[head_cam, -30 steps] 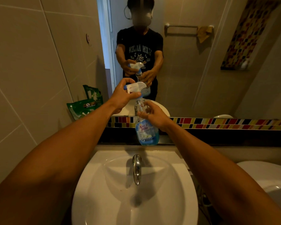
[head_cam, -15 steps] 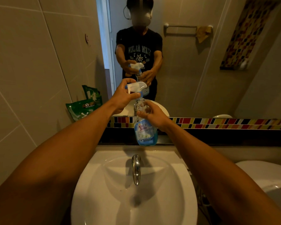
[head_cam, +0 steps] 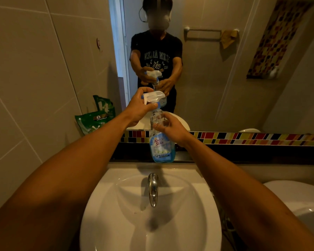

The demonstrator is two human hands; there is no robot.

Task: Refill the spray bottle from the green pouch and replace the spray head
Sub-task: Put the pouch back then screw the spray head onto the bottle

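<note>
A clear spray bottle (head_cam: 161,147) with a blue label stands on the dark ledge behind the sink. My right hand (head_cam: 170,128) grips its upper body. The white and blue spray head (head_cam: 155,98) sits on top of the bottle's neck, and my left hand (head_cam: 139,109) is closed around it. The green pouch (head_cam: 94,120) leans against the tiled wall at the ledge's left end, apart from both hands.
A white sink (head_cam: 150,214) with a chrome tap (head_cam: 152,189) lies below the ledge. A mirror (head_cam: 225,78) above a coloured tile strip (head_cam: 243,138) reflects a person holding the bottle. A white toilet (head_cam: 297,201) is at the right.
Almost nothing has moved; both hands stay on the bottle and spray head in the same place.
</note>
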